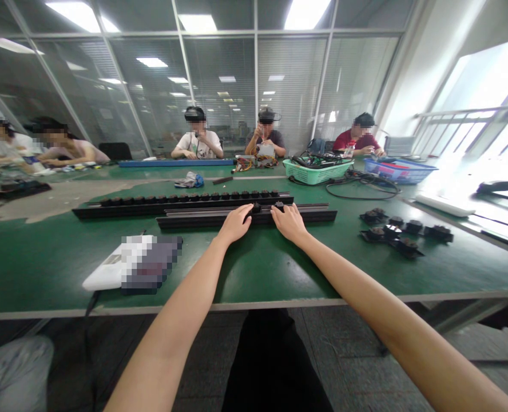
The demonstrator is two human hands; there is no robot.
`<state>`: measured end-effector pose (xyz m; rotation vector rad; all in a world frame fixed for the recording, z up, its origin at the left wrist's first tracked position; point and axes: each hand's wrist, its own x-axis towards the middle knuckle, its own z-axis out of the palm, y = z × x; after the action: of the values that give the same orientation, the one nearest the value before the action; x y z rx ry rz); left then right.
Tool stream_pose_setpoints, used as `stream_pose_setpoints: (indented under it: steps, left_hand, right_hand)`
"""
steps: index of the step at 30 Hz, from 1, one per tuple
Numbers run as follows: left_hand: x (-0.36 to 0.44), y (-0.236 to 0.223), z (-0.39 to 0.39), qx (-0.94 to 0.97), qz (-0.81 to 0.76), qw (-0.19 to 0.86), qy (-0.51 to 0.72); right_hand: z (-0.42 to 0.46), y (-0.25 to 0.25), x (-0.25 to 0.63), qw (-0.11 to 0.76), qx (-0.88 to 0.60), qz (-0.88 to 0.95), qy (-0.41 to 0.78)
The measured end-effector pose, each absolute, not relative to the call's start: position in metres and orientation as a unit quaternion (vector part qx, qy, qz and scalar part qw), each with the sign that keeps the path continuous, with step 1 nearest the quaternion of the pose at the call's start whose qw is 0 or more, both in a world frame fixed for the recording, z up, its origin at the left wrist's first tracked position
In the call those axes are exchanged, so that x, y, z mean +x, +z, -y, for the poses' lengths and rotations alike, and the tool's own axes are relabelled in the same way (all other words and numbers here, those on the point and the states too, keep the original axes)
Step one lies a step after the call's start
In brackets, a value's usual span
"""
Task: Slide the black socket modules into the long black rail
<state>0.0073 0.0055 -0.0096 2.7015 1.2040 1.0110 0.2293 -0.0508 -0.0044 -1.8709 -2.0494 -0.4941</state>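
Note:
A long black rail (pixel 194 220) with a grooved top lies crosswise in front of me on the green table. My left hand (pixel 235 223) is closed at its middle, thumb and fingertips against a small black module (pixel 256 208) seated on the rail. Just to the right, my right hand (pixel 289 221) grips a second black module (pixel 278 205) at the rail's top; part of it is hidden by the fingers. Behind lies another black rail (pixel 108 212), carrying a row of several similar modules (pixel 185 198).
Several loose black modules (pixel 413 227) lie at right. A white item (pixel 103 277) and blurred dark item sit front left. Farther back are a green basket (pixel 318 174) of cables, a blue basket (pixel 402 171), a cloth (pixel 189 180) and a blue bar (pixel 177 163). Several people work around the table.

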Motion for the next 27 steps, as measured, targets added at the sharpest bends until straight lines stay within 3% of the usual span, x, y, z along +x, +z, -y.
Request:
stream_pose_setpoints:
  steps: [27]
  left_hand:
    - [0.0072, -0.0088, -0.0053, 0.864, -0.386, 0.011, 0.323]
  right_hand:
    - [0.054, -0.0015, 0.232, 0.173, -0.662, 0.71, -0.165]
